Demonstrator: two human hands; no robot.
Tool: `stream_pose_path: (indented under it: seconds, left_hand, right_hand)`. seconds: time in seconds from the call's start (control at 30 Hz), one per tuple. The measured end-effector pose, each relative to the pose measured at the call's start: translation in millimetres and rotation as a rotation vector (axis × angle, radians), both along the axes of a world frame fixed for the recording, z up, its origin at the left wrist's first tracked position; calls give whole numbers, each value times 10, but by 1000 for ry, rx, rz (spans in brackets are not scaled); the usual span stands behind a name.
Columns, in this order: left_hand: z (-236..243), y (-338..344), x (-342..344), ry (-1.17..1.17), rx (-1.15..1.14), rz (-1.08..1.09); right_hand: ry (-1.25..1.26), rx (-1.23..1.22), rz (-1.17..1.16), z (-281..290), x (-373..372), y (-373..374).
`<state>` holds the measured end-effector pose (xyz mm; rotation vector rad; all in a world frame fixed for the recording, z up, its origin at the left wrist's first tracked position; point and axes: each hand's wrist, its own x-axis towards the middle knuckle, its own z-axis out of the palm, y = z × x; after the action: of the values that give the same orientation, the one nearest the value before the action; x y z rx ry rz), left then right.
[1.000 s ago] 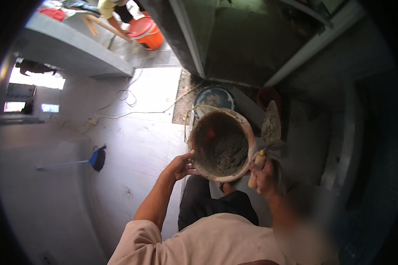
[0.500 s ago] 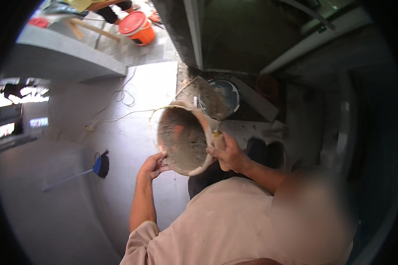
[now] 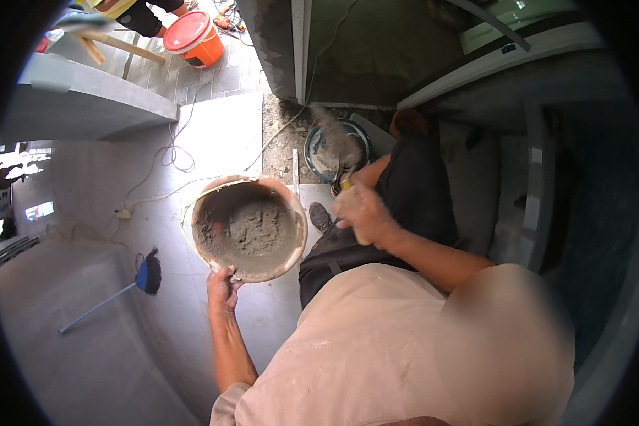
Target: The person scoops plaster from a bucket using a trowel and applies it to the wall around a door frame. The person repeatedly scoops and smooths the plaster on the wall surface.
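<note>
Right hand (image 3: 366,208) just came off the round, mortar-smeared tan bucket (image 3: 277,186)

Half a second back those fingers were right up against the rim. Now there's a clear gap, and the bucket itself has shifted left over the pale tiled floor (image 3: 273,312).

Progress-wise, going by what shows: the wet grey mortar (image 3: 252,220) is already in the bucket and looks mixed to me, lumpy and scraped up on top. Plenty left in there. I can't make out any being laid anywhere.

Left hand (image 3: 222,287) is hooked on the near left edge of the bucket, thumb over the rim, other fingers hidden round the outside. Can't tell if the bucket hangs from that hand or is propped on something.

Right hand is wrapped snugly round the pale handle of a yellow-collared trowel (image 3: 345,184). The blade is mucky but blurred, so no idea if it's carrying a load or just coated.

Around it: a round blue-green tub (image 3: 308,151) with pale residue sits beyond the bucket, to its right. A blue broom with dark bristles (image 3: 149,273) is over on the left, and an orange pail with a red lid (image 3: 194,44) stands far left near another person.
</note>
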<state>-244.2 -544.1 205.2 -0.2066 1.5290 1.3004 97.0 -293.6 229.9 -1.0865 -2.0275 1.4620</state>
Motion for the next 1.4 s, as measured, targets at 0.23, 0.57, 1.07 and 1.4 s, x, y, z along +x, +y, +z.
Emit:
stream_pose_path:
  seconds: [0.23,0.57,1.07,1.4]
  left_hand:
    - [-426,282,258,229,-200,63]
    - [-561,470,311,266,-158,110]
    - [-264,1545,949,3,-29,433]
    - [-864,1373,702,50,-407,386]
  right_hand:
    - [344,-29,-665,1169,1085,1504]
    - [345,511,-1233,1874,3114,3149]
    - [-438,-59,-1129,196,4102,1797]
    - [-952,-323,-929,696,3687,1850]
